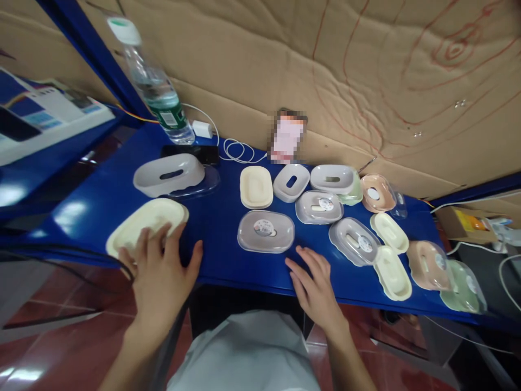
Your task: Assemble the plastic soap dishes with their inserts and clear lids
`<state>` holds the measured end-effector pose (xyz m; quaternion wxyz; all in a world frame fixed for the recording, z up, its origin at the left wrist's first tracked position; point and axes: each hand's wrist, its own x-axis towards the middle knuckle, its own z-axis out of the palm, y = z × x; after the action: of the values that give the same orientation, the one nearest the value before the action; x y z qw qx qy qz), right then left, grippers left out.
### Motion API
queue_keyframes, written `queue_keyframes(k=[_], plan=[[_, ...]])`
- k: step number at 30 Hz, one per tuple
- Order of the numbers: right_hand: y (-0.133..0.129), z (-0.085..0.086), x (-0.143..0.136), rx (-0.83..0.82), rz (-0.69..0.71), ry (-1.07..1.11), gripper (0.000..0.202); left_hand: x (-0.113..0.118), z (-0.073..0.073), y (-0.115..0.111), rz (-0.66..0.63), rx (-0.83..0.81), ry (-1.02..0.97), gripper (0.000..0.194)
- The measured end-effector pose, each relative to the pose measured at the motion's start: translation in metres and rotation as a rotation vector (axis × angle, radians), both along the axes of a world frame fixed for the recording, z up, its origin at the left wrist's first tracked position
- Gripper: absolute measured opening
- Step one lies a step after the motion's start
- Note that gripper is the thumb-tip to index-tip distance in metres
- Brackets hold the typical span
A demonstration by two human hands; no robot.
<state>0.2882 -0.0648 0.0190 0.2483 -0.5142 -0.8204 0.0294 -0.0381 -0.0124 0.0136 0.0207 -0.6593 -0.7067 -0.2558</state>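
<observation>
My left hand is spread over a cream oval soap dish at the table's left front. Its fingertips overlap the dish; whether they press on it I cannot tell. Behind that dish sits a grey slotted soap dish, with a clear lid partly under it. My right hand rests at the front edge, fingers apart, nothing in it. Just beyond its fingertips lies a grey soap box with a clear lid and a round sticker. A cream dish and a grey slotted dish stand behind this box.
Several more grey, cream, green and pinkish soap boxes, including a pinkish one, crowd the right side. A water bottle, a white charger and a phone are along the cardboard wall. Black cables cross at left.
</observation>
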Motion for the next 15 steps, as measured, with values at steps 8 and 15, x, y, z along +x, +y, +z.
queue_keyframes(k=[8, 15], plan=[[0.006, 0.013, -0.021, -0.085, 0.181, 0.036, 0.038, 0.001, -0.006, -0.003, -0.289, 0.124, -0.013, 0.028], [0.047, 0.053, -0.030, 0.031, 0.350, -0.278, 0.046, -0.004, -0.012, -0.005, -0.425, 0.166, -0.027, 0.026]])
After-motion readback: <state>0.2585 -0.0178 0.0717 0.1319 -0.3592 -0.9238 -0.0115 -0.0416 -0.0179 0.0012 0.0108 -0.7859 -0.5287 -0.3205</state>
